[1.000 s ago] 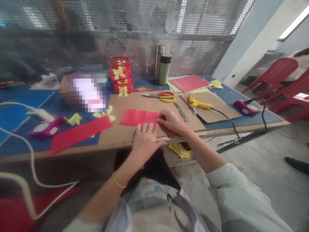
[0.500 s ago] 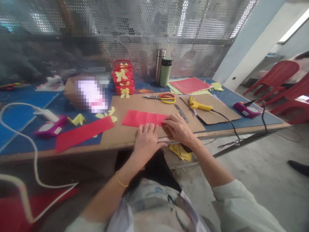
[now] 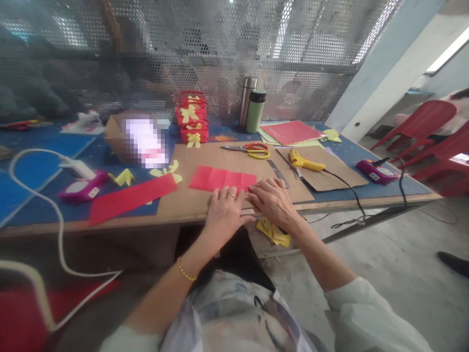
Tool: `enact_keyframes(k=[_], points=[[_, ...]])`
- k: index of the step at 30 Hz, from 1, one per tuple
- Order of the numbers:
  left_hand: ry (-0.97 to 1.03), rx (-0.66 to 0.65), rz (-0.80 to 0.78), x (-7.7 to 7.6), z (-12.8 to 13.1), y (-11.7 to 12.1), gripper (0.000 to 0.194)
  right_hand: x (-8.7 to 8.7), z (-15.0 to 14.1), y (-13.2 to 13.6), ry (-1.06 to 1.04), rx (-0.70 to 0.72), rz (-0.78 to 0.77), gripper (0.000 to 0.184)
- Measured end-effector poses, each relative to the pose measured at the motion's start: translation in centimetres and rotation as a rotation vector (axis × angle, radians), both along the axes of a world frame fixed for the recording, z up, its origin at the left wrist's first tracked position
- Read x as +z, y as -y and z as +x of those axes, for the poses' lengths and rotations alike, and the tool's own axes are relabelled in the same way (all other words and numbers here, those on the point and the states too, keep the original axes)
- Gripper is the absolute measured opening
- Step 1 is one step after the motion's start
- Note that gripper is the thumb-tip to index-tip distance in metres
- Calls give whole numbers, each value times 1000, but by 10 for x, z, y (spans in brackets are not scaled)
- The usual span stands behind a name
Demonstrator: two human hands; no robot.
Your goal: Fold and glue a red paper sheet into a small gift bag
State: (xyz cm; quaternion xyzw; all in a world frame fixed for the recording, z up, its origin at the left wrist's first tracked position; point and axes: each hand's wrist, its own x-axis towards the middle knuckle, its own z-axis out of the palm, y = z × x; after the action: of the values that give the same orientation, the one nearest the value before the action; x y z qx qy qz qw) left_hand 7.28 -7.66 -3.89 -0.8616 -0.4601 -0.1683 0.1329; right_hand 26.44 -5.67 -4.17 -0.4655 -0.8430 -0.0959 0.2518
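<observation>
At frame centre, the red sheet [image 3: 216, 179] lies on the cardboard [image 3: 186, 201], near its front edge. The left hand [image 3: 225, 210] presses the sheet's lower edge, fingers flat; the right hand [image 3: 273, 199] touches its right end, fingers curled, grip unclear. Bare cardboard separates sheet and scissors [image 3: 251, 149].

Steel flask [image 3: 246, 98], green bottle [image 3: 255, 115], red chairs [image 3: 432, 119]

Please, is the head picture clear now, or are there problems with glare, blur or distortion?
Head view: bright streaks cross the metal mesh; coarse pixels hide a bright patch; the bottles lean, perhaps from lens distortion; it is dark under the table at left; both hands look slightly soft, but the creases in the red paper remain readable.
</observation>
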Motion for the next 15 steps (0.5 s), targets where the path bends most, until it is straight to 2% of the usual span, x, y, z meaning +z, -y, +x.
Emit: enact_keyframes(k=[9, 12, 15], points=[[10, 4, 14, -1, 0, 0, 74, 7, -4, 3, 173, 5, 68, 35], [14, 1, 16, -1, 0, -1, 74, 4, 0, -4, 148, -18, 56, 33], [22, -11, 14, -2, -1, -3, 76, 6, 14, -17, 56, -115, -11, 27]])
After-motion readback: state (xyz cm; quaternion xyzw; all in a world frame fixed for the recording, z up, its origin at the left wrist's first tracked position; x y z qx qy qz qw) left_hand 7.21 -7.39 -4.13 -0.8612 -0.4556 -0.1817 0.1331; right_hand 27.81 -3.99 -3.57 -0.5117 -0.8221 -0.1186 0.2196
